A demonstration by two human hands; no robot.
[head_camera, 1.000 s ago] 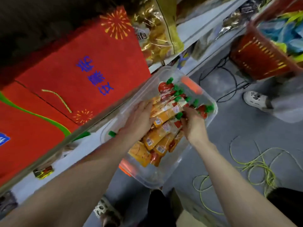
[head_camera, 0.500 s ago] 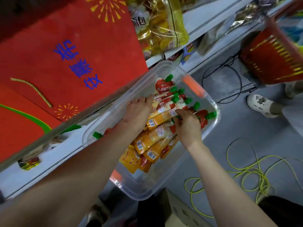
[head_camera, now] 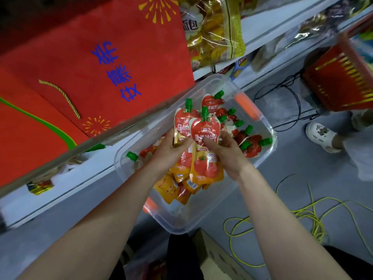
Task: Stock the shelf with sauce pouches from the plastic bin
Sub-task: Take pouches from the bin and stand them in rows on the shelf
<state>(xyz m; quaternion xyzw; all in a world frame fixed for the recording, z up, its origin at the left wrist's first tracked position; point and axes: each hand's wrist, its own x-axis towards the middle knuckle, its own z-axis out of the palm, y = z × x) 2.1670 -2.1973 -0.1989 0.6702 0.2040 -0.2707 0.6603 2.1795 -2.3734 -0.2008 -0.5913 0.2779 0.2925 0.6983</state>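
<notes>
A clear plastic bin [head_camera: 220, 215] sits on the floor against the shelf. It holds several red and orange sauce pouches with green caps [head_camera: 250, 145]. Above the bin my left hand [head_camera: 169, 148] grips an upright pouch [head_camera: 182, 122]. My right hand [head_camera: 226, 150] holds another upright pouch [head_camera: 205, 130] just in front of it, thumb pressed on its face. The two pouches overlap. The white shelf board [head_camera: 60, 190] runs along the left, under a metal rail.
Red paper gift bags [head_camera: 101, 63] hang above the shelf, with yellow snack bags [head_camera: 212, 31] further right. A red basket [head_camera: 341, 81], black cables and a person's white shoe [head_camera: 321, 136] are at the right. Yellow cord [head_camera: 302, 215] lies coiled on the floor. A cardboard box [head_camera: 218, 257] sits below the bin.
Both hands were down among the pouches in the bin. They have since risen, each holding a pouch turned upright above the bin.
</notes>
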